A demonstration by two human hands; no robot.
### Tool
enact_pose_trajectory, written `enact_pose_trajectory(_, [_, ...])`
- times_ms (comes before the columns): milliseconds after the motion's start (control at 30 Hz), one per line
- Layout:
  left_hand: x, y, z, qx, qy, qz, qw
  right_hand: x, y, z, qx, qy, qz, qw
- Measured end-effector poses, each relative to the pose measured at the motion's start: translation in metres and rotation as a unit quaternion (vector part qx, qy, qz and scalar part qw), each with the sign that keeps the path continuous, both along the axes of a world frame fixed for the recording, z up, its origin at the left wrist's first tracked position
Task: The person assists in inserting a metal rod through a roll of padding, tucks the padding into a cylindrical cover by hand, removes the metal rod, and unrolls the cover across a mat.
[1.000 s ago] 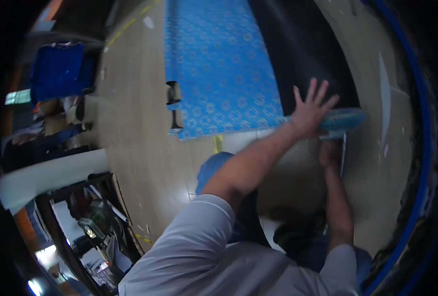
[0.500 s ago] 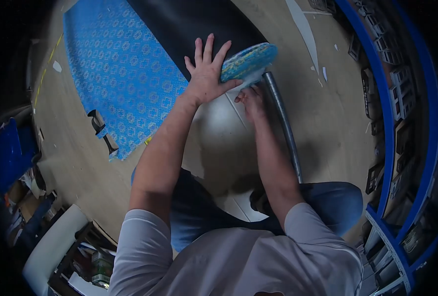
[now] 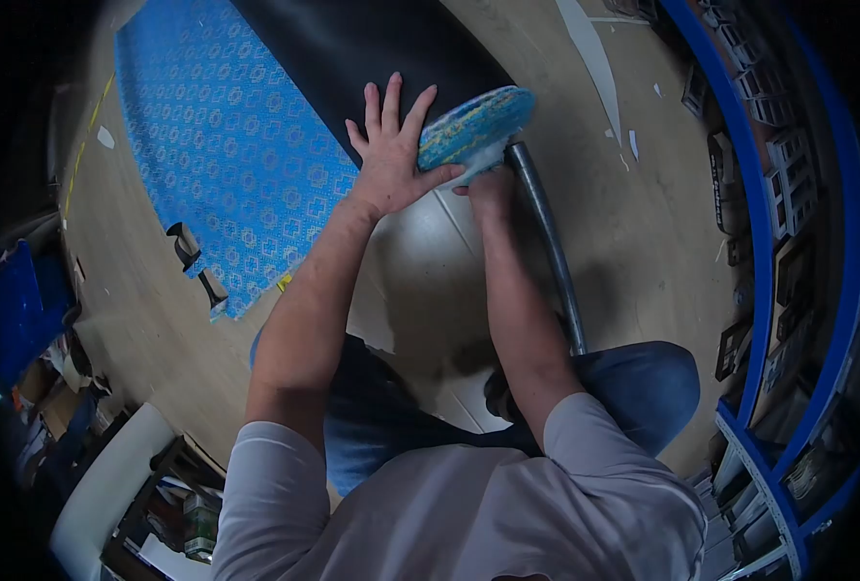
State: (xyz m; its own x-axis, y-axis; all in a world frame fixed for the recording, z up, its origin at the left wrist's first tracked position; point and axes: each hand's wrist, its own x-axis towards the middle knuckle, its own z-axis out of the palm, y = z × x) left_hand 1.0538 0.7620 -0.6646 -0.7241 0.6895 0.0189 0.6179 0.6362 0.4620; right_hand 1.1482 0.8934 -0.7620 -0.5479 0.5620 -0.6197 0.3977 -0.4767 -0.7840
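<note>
A large roll with a black outer face [image 3: 381, 48] lies on the floor, and a blue patterned sheet [image 3: 246, 145] spreads out to its left. The roll's near end [image 3: 478, 126] shows blue and yellowish layers. My left hand [image 3: 391, 155] rests on the black face beside that end, fingers spread. Just below the rolled end is my right hand [image 3: 491, 191], its fingers mostly hidden at some whitish, clear material [image 3: 485, 160]. A grey metal tube [image 3: 546, 228] lies to the right of my right hand.
Blue shelving [image 3: 764, 242] with stacked frames stands along the right side. White scraps [image 3: 594, 68] lie on the floor at the upper right. A blue container [image 3: 23, 310] is at the far left, with a pale roll [image 3: 115, 474] at the lower left.
The view has swung right and the roll now appears further left. My left hand stays spread on the black face. My right hand's fingers, visible half a second ago, are now tucked under the rolled end.
</note>
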Motion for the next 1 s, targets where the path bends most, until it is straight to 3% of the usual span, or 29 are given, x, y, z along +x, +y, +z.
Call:
enact_pose_trajectory(100, [0.001, 0.002, 0.0, 0.001, -0.001, 0.005, 1.0, 0.005, 0.006, 0.012, 0.123, -0.098, 0.087, 0.984])
enact_pose_trajectory(167, [0.0, 0.002, -0.001, 0.004, -0.006, 0.004, 1.0, 0.011, 0.013, 0.0, 0.308, -0.102, 0.171, 0.93])
enact_pose_trajectory(300, [-0.001, -0.001, -0.004, 0.013, -0.001, 0.002, 1.0, 0.026, 0.015, -0.019, 0.447, -0.072, 0.237, 0.86])
enact_pose_trajectory(400, [-0.002, -0.004, -0.008, 0.035, -0.006, -0.003, 0.999, 0.027, 0.003, -0.033, 0.366, -0.069, 0.129, 0.919])
enact_pose_trajectory(433, [-0.002, -0.005, -0.008, 0.041, -0.011, -0.006, 0.999, 0.027, 0.002, -0.046, 0.253, -0.001, 0.041, 0.967])
enact_pose_trajectory(500, [-0.003, -0.005, -0.008, 0.048, -0.014, -0.005, 0.999, 0.031, 0.008, -0.107, 0.314, 0.065, 0.017, 0.947])
enact_pose_trajectory(567, [-0.004, -0.007, -0.009, 0.054, -0.011, -0.007, 0.998, 0.032, 0.014, -0.113, 0.258, 0.094, 0.019, 0.961])
enact_pose_trajectory(600, [-0.006, -0.006, -0.01, 0.057, -0.006, -0.007, 0.998, 0.03, 0.019, -0.098, 0.171, 0.09, 0.036, 0.981])
enact_pose_trajectory(700, [0.0, -0.006, -0.009, 0.056, -0.018, -0.005, 0.998, 0.02, 0.014, -0.093, 0.034, 0.137, -0.069, 0.988])
enact_pose_trajectory(767, [-0.003, -0.007, -0.009, 0.061, -0.018, -0.005, 0.998, 0.008, 0.021, -0.091, 0.085, 0.077, -0.02, 0.993])
enact_pose_trajectory(800, [-0.004, -0.007, -0.01, 0.067, -0.015, -0.005, 0.998, 0.006, 0.03, -0.085, 0.156, -0.018, 0.088, 0.984])
enact_pose_trajectory(900, [0.0, -0.006, -0.011, 0.063, -0.019, -0.004, 0.998, 0.005, 0.047, -0.065, 0.316, -0.237, 0.322, 0.861])
enact_pose_trajectory(1000, [-0.002, -0.01, -0.01, 0.065, -0.021, -0.005, 0.998, 0.002, 0.047, -0.058, 0.389, -0.307, 0.359, 0.791])
